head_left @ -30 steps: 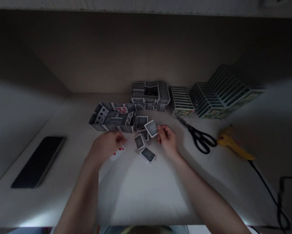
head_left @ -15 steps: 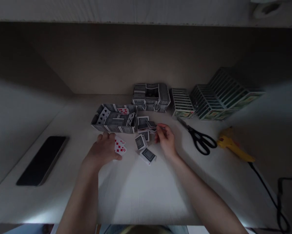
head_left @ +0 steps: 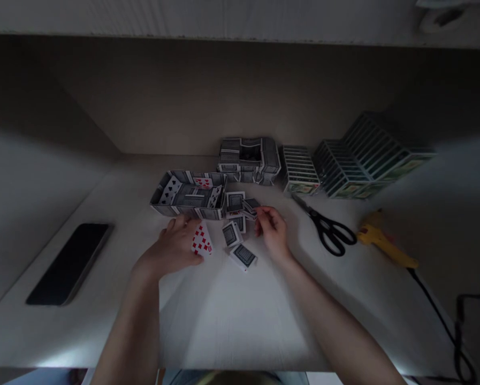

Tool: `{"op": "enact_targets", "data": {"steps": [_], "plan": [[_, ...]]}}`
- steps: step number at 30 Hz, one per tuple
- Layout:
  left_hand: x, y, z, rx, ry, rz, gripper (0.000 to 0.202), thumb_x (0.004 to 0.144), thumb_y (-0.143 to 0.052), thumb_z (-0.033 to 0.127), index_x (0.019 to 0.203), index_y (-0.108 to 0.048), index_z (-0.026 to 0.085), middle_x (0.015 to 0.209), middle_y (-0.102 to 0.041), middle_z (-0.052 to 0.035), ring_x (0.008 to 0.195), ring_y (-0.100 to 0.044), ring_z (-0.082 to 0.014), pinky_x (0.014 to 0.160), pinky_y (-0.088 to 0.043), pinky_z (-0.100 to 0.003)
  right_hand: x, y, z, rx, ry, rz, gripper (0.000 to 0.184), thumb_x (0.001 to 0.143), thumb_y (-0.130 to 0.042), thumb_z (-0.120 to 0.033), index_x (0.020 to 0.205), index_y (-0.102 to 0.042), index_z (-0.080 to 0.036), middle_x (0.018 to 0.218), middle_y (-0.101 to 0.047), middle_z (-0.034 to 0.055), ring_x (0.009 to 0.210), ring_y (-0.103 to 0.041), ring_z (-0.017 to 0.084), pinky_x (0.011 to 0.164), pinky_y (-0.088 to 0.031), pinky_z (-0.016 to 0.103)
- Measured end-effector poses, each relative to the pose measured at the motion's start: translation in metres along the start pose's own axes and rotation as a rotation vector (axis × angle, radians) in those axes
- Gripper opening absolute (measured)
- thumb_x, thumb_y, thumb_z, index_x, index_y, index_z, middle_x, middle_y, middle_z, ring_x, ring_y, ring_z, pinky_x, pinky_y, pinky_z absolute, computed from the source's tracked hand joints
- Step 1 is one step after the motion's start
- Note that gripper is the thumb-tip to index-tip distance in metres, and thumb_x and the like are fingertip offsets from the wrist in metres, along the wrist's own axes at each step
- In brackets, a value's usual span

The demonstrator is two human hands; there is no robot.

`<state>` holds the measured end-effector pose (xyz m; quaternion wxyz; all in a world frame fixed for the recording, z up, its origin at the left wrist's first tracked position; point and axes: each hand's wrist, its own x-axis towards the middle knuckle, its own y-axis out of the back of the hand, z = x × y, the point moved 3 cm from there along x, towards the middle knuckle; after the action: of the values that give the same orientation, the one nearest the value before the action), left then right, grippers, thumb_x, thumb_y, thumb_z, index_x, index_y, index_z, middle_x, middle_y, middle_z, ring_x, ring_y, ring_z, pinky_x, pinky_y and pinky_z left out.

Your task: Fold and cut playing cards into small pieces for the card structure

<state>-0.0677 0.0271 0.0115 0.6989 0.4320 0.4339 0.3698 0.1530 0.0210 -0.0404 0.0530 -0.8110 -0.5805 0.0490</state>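
My left hand grips a face-up ten of diamonds card at its left edge, just above the white desk. My right hand pinches a small folded card piece beside a little cluster of folded card pieces. Another folded piece lies between my hands. Right behind my left hand sits a box-like structure made of playing cards. A second card structure stands further back.
Black scissors and a yellow glue gun with a black cable lie to the right. Stacks of card packs stand at the back right. A dark phone lies at the left. The desk's front edge is near me.
My left hand has turned the diamond card face up and slid it right. My right hand has lowered its folded piece onto the cluster by the card box.
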Motion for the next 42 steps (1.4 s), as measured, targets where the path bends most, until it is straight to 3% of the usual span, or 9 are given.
{"op": "enact_targets", "data": {"steps": [6,11,15,18,22,25,31,37,42], "plan": [[0.001,0.001,-0.003,-0.083,-0.022,0.027,0.078,0.053,-0.067,0.035,0.125,-0.039,0.019,0.123,-0.042,-0.0128,0.116,-0.036,-0.0338,0.093,-0.031,-0.043,0.000,0.001,0.003,-0.014,0.002,-0.006,0.025,0.075,-0.055,-0.044,0.081,-0.055,-0.020,0.051,-0.047,-0.0053,0.042,-0.042,0.010,0.040,-0.034,0.023],[-0.004,0.011,0.009,-0.364,-0.232,-0.009,0.075,0.055,-0.070,0.037,0.123,-0.043,0.023,0.122,-0.048,-0.0086,0.115,-0.042,-0.0280,0.095,-0.035,-0.038,-0.004,0.000,-0.001,-0.006,0.004,-0.007,0.025,0.074,-0.056,-0.044,0.079,-0.055,-0.020,0.050,-0.046,-0.0057,0.042,-0.041,0.009,0.040,-0.034,0.022],[-0.004,0.013,0.032,-0.783,-0.396,-0.172,0.078,0.053,-0.075,0.032,0.125,-0.043,0.027,0.126,-0.048,-0.0078,0.113,-0.047,-0.0252,0.095,-0.037,-0.039,-0.008,-0.003,-0.003,0.028,-0.010,-0.118,0.025,0.072,-0.059,-0.044,0.074,-0.055,-0.020,0.049,-0.047,-0.0056,0.042,-0.042,0.009,0.041,-0.036,0.022],[0.004,0.004,0.051,-1.248,-0.504,-0.263,0.080,0.048,-0.079,0.028,0.121,-0.047,0.024,0.128,-0.047,-0.0102,0.116,-0.045,-0.0268,0.095,-0.037,-0.039,-0.011,-0.006,-0.002,0.067,-0.044,-0.209,0.025,0.070,-0.060,-0.044,0.075,-0.056,-0.020,0.052,-0.050,-0.0047,0.044,-0.044,0.009,0.041,-0.037,0.021],[0.021,-0.023,0.064,-1.740,-0.428,-0.337,0.079,0.045,-0.079,0.036,0.117,-0.051,0.020,0.115,-0.057,-0.0113,0.101,-0.056,-0.0281,0.088,-0.042,-0.041,-0.010,-0.006,-0.001,0.111,-0.055,-0.201,0.026,0.067,-0.063,-0.043,0.077,-0.056,-0.020,0.061,-0.054,-0.0031,0.050,-0.046,0.009,0.042,-0.038,0.020],[0.032,-0.038,0.065,-1.905,-0.395,-0.311,0.065,0.053,-0.073,0.040,0.112,-0.055,0.018,0.112,-0.060,-0.0099,0.108,-0.051,-0.0296,0.088,-0.043,-0.041,-0.008,-0.007,-0.002,0.106,-0.067,-0.223,0.027,0.071,-0.059,-0.046,0.079,-0.056,-0.020,0.061,-0.052,-0.0030,0.049,-0.045,0.009,0.041,-0.037,0.020],[0.044,-0.049,0.062,-1.995,-0.352,-0.248,0.055,0.056,-0.072,0.033,0.107,-0.056,0.018,0.117,-0.057,-0.0086,0.111,-0.050,-0.0251,0.094,-0.040,-0.041,-0.009,-0.008,-0.003,0.037,-0.006,-0.229,0.031,0.074,-0.056,-0.048,0.089,-0.054,-0.021,0.051,-0.040,-0.0076,0.042,-0.034,0.007,0.038,-0.026,0.020],[0.049,-0.050,0.065,-2.008,-0.380,-0.252,0.060,0.055,-0.074,0.036,0.110,-0.057,0.021,0.110,-0.061,-0.0059,0.099,-0.056,-0.0204,0.083,-0.046,-0.033,-0.011,-0.010,-0.004,-0.010,0.052,-0.207,0.030,0.076,-0.055,-0.045,0.094,-0.054,-0.021,0.051,-0.039,-0.0074,0.044,-0.034,0.007,0.041,-0.025,0.021],[0.053,-0.049,0.068,-2.001,-0.388,-0.288,0.063,0.055,-0.075,0.038,0.112,-0.055,0.020,0.107,-0.062,-0.0071,0.096,-0.057,-0.0202,0.081,-0.045,-0.033,-0.010,-0.009,-0.004,-0.009,0.056,-0.211,0.032,0.076,-0.055,-0.046,0.096,-0.054,-0.021,0.050,-0.039,-0.0075,0.044,-0.034,0.008,0.041,-0.026,0.022]]}}
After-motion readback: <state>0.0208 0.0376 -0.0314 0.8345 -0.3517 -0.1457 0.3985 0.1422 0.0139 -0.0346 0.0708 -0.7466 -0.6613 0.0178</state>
